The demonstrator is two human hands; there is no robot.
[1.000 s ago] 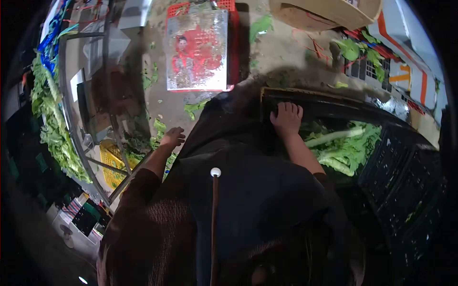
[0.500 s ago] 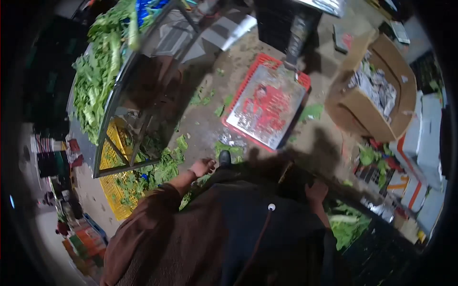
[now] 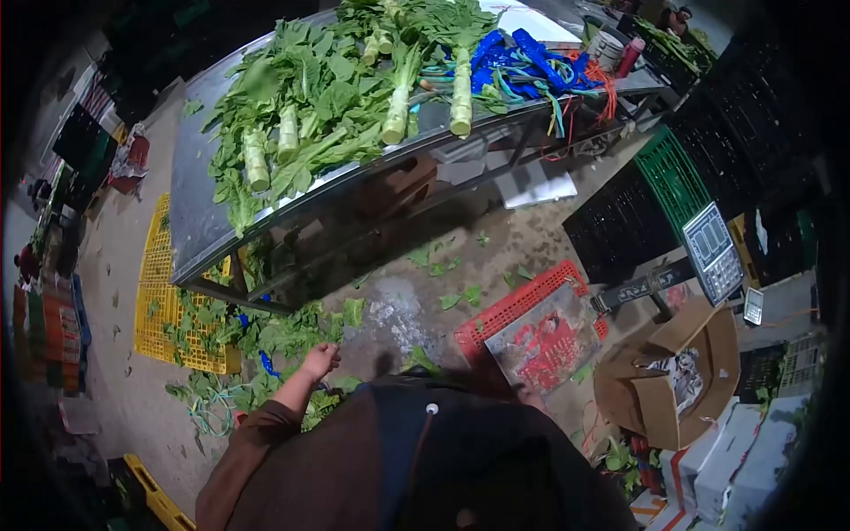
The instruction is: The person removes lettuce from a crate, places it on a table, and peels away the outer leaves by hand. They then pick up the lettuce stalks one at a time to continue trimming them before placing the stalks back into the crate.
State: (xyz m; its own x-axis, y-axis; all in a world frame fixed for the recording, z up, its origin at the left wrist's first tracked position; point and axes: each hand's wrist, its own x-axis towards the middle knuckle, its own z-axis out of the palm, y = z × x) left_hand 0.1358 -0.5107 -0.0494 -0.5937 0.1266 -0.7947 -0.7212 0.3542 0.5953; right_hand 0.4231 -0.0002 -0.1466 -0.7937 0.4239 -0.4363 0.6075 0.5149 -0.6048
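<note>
My left hand (image 3: 320, 361) hangs in the air in front of me, fingers curled in, with nothing seen in them. Below it, loose green leaves (image 3: 305, 327) litter the floor. Only a small, dim part of my right hand (image 3: 531, 400) shows beside my dark jacket, near the platform scale (image 3: 544, 341); its fingers are not clear. Ahead stands a metal table (image 3: 199, 226). Thick-stemmed stem lettuces (image 3: 396, 111) with big leaves are heaped on it, and blue wrapping and ties (image 3: 522, 66) lie at their right.
A red plastic crate (image 3: 478, 332) sits under the scale's plate, with the scale display (image 3: 713, 252) on a post. An open cardboard box (image 3: 660, 398) holds crumpled paper. Yellow crates (image 3: 155, 301) lie at left. Stacked black crates (image 3: 611, 226) and white boxes (image 3: 726, 451) stand at right.
My view has swung up and to the right, bringing the tabletop with the lettuces into sight. My right hand has become mostly hidden; my left hand stays curled in front of me.
</note>
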